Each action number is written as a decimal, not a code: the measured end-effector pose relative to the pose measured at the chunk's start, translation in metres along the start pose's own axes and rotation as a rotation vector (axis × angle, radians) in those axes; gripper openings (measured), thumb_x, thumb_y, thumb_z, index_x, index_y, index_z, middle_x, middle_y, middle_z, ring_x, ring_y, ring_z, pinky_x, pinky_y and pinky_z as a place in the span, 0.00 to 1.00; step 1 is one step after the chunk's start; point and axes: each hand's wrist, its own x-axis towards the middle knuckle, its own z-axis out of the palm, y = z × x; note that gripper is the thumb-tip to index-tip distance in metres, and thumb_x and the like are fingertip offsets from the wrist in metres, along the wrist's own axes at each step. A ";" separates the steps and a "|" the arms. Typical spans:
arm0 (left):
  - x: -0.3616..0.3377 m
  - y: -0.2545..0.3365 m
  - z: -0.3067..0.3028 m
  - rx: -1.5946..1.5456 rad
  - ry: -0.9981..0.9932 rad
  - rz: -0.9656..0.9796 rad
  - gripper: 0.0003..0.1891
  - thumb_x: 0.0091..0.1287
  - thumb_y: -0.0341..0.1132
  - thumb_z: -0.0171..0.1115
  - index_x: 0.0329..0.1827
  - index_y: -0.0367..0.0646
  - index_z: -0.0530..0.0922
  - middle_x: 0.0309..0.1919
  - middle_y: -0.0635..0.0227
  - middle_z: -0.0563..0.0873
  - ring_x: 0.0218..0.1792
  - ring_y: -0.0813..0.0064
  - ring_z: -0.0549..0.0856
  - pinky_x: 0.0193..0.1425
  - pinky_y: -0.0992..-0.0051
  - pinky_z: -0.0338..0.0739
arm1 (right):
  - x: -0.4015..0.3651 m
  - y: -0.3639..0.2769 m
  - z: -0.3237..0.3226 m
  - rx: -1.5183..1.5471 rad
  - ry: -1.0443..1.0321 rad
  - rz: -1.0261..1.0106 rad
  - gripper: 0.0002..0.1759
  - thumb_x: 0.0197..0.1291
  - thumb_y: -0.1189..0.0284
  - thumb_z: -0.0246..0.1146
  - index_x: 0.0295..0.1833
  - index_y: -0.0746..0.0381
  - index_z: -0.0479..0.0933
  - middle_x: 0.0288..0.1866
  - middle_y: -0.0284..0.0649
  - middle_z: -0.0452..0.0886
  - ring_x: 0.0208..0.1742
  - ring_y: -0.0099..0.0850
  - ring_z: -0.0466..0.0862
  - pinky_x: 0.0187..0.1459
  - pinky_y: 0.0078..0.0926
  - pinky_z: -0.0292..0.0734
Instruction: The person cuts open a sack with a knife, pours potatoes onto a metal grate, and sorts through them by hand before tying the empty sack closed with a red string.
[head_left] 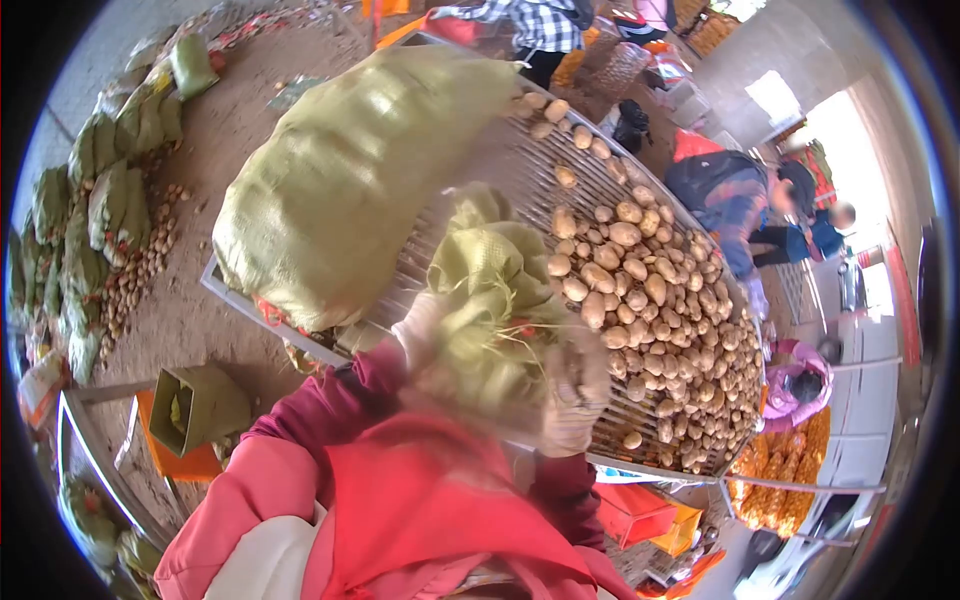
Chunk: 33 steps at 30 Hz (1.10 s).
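A crumpled green woven sack (490,270), its frayed edge and a bit of red showing, is bunched in front of my chest. My left hand (425,325), in a pale glove, holds its left side, with the fingers partly hidden in the folds. On its right side my right hand (575,395), gloved and blurred by motion, grips the sack. Beyond it a large full green sack (350,180) lies on the slatted metal sorting table (460,190). Many loose potatoes (650,300) spread over the slats to the right of my hands.
Filled green sacks (120,210) and loose potatoes lie on the ground at left. An orange crate (175,440) and an open green container (200,410) stand lower left. A person in a plaid sleeve (735,220) leans at the table's right edge. Red crates (635,515) sit below the table.
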 end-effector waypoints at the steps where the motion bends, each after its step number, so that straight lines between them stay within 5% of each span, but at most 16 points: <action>1: -0.010 0.003 -0.001 -0.029 0.004 -0.002 0.14 0.69 0.29 0.58 0.56 0.36 0.77 0.46 0.56 0.86 0.42 0.66 0.88 0.45 0.68 0.88 | 0.003 0.008 -0.007 -0.113 0.049 -0.027 0.28 0.64 0.70 0.64 0.67 0.66 0.68 0.61 0.41 0.75 0.62 0.31 0.74 0.63 0.28 0.68; 2: -0.016 0.005 -0.003 -0.056 0.005 0.000 0.14 0.70 0.29 0.58 0.56 0.36 0.77 0.47 0.56 0.86 0.43 0.66 0.88 0.46 0.68 0.88 | 0.007 0.017 -0.012 -0.223 0.097 -0.061 0.30 0.65 0.70 0.65 0.70 0.67 0.66 0.64 0.41 0.73 0.63 0.31 0.72 0.64 0.29 0.67; 6: -0.039 -0.008 -0.001 -0.145 -0.032 0.155 0.16 0.72 0.32 0.55 0.60 0.34 0.75 0.49 0.55 0.85 0.46 0.64 0.87 0.52 0.67 0.86 | 0.006 0.058 -0.021 0.539 -0.244 0.439 0.37 0.69 0.56 0.60 0.74 0.65 0.59 0.68 0.41 0.70 0.65 0.31 0.71 0.65 0.27 0.67; 9: 0.001 -0.055 -0.090 -0.047 0.123 0.353 0.20 0.68 0.27 0.61 0.62 0.35 0.74 0.50 0.59 0.85 0.46 0.66 0.87 0.52 0.70 0.85 | -0.005 0.035 -0.017 0.900 -0.325 0.875 0.37 0.70 0.48 0.54 0.73 0.64 0.61 0.67 0.38 0.72 0.63 0.31 0.73 0.63 0.26 0.69; 12: -0.042 -0.040 -0.037 0.255 0.276 0.452 0.26 0.66 0.27 0.65 0.67 0.43 0.70 0.56 0.64 0.81 0.51 0.72 0.83 0.52 0.71 0.84 | -0.010 0.071 -0.014 0.722 -0.469 0.673 0.33 0.70 0.51 0.57 0.71 0.61 0.64 0.64 0.39 0.74 0.59 0.30 0.75 0.60 0.29 0.73; 14: -0.066 -0.051 -0.007 -0.057 0.246 0.543 0.27 0.68 0.31 0.64 0.69 0.49 0.68 0.59 0.67 0.78 0.54 0.74 0.81 0.54 0.69 0.82 | -0.005 0.113 -0.021 1.314 -0.526 1.189 0.22 0.66 0.59 0.63 0.61 0.57 0.73 0.54 0.36 0.80 0.53 0.26 0.78 0.45 0.24 0.80; 15: -0.067 -0.064 -0.012 -0.040 0.244 0.613 0.30 0.66 0.34 0.65 0.71 0.50 0.65 0.60 0.66 0.78 0.54 0.72 0.81 0.56 0.67 0.80 | -0.005 0.119 -0.017 1.312 -0.567 1.167 0.21 0.66 0.60 0.63 0.59 0.58 0.74 0.53 0.36 0.80 0.50 0.27 0.79 0.41 0.21 0.80; 17: -0.080 -0.065 -0.030 1.175 0.401 1.038 0.27 0.61 0.35 0.67 0.64 0.46 0.72 0.59 0.63 0.77 0.53 0.72 0.80 0.57 0.69 0.77 | -0.004 0.103 -0.008 1.125 -0.502 1.182 0.21 0.65 0.61 0.64 0.59 0.60 0.74 0.54 0.38 0.80 0.45 0.31 0.83 0.36 0.23 0.82; 19: -0.100 -0.068 -0.024 1.442 0.439 0.972 0.22 0.63 0.39 0.66 0.58 0.42 0.76 0.54 0.64 0.80 0.51 0.73 0.79 0.58 0.70 0.75 | -0.005 0.116 -0.017 0.858 -0.816 0.728 0.34 0.67 0.53 0.60 0.68 0.66 0.66 0.61 0.44 0.75 0.56 0.34 0.79 0.55 0.33 0.79; 20: -0.110 -0.067 -0.018 1.573 0.453 0.942 0.20 0.63 0.40 0.66 0.55 0.40 0.78 0.51 0.65 0.82 0.50 0.74 0.79 0.59 0.71 0.74 | 0.002 0.134 -0.018 1.018 -0.964 0.772 0.33 0.68 0.52 0.58 0.67 0.66 0.66 0.63 0.45 0.74 0.58 0.35 0.78 0.57 0.34 0.79; 21: -0.116 -0.074 -0.013 1.056 0.360 0.757 0.19 0.65 0.41 0.64 0.54 0.40 0.78 0.50 0.65 0.82 0.50 0.73 0.79 0.59 0.70 0.74 | 0.001 0.145 -0.025 0.954 -0.954 0.718 0.33 0.68 0.53 0.58 0.67 0.66 0.66 0.62 0.45 0.74 0.56 0.35 0.78 0.56 0.35 0.79; 24: -0.127 -0.085 -0.030 1.120 0.278 0.900 0.16 0.69 0.42 0.60 0.52 0.41 0.79 0.50 0.64 0.83 0.51 0.68 0.81 0.61 0.66 0.74 | -0.002 0.116 -0.015 0.719 -0.912 0.647 0.32 0.66 0.56 0.59 0.66 0.67 0.66 0.59 0.45 0.75 0.53 0.36 0.79 0.55 0.36 0.80; 30: -0.182 -0.069 -0.017 1.519 0.522 0.709 0.24 0.56 0.44 0.70 0.55 0.44 0.79 0.50 0.56 0.82 0.49 0.58 0.83 0.59 0.61 0.75 | -0.025 0.066 0.034 0.287 -1.012 0.394 0.29 0.64 0.60 0.61 0.63 0.69 0.67 0.53 0.46 0.75 0.47 0.37 0.81 0.52 0.39 0.81; 33: -0.196 -0.085 -0.027 1.696 0.700 0.773 0.28 0.46 0.41 0.73 0.53 0.45 0.81 0.51 0.49 0.79 0.52 0.48 0.80 0.57 0.57 0.74 | -0.053 0.058 0.081 0.064 -1.051 0.151 0.28 0.62 0.63 0.62 0.61 0.70 0.67 0.50 0.46 0.76 0.44 0.38 0.82 0.51 0.41 0.81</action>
